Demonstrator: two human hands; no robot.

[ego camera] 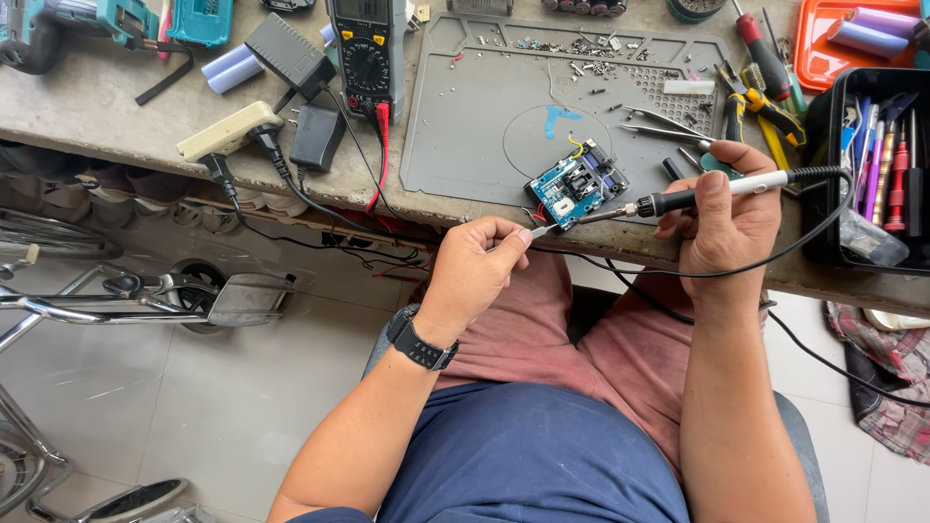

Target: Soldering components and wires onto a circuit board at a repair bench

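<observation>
A small blue circuit board lies at the near edge of a grey work mat on the bench. My right hand grips a soldering iron with a white and black handle, its tip pointing left at the board's near corner. My left hand is closed on a thin metal strip, held just below the board beside the iron's tip. A black watch sits on my left wrist. The iron's black cord runs right and loops under my right hand.
A multimeter with red and black leads, a black adapter and a beige power strip lie to the left. Tweezers, screwdrivers and pliers lie to the right, by a black tool tray. A bicycle stands on the floor.
</observation>
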